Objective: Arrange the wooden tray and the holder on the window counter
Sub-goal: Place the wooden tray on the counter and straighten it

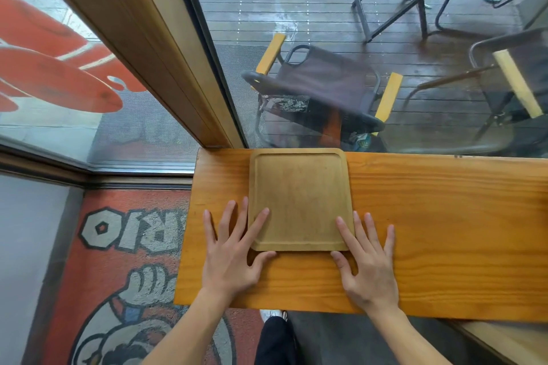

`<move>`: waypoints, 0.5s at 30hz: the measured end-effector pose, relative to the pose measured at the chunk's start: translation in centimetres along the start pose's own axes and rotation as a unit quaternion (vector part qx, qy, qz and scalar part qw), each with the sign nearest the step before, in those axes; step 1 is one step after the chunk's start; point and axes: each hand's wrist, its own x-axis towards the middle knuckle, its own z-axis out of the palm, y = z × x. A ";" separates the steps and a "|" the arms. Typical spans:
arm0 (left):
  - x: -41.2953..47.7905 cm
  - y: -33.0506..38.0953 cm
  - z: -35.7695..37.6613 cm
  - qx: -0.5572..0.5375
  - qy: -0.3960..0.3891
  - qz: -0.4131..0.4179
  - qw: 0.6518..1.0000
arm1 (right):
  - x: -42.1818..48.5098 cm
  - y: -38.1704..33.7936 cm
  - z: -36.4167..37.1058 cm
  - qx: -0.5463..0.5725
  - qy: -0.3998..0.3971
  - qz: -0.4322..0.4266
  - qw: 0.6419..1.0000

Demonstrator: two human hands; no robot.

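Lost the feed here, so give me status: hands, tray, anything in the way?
Left hand and right hand open, flat at the wooden tray's near corners. Tray flat on window counter, far edge by the glass. Holder not in view. Nothing blocking.

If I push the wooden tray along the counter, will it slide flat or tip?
The wooden tray lies flat and low on the counter, so it probably slides without tipping. It looks solid and stiff, unlikely to bend. Both the left hand and the right hand rest open at its near corners.
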 end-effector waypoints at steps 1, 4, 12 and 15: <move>0.0 0.0 0.0 0.003 -0.002 0.002 1.000 | 0.0 0.0 0.0 0.006 0.001 0.001 1.000; -0.1 -0.1 0.0 0.009 -0.008 0.011 1.000 | -0.1 -0.1 -0.2 0.022 0.007 0.002 1.000; -0.1 -0.2 0.0 0.024 -0.014 0.030 0.999 | 0.1 0.0 -0.5 -0.004 -0.012 -0.001 1.000; -0.1 -0.2 0.0 0.034 -0.014 0.044 0.998 | 0.0 0.0 -0.4 -0.004 -0.011 0.004 1.000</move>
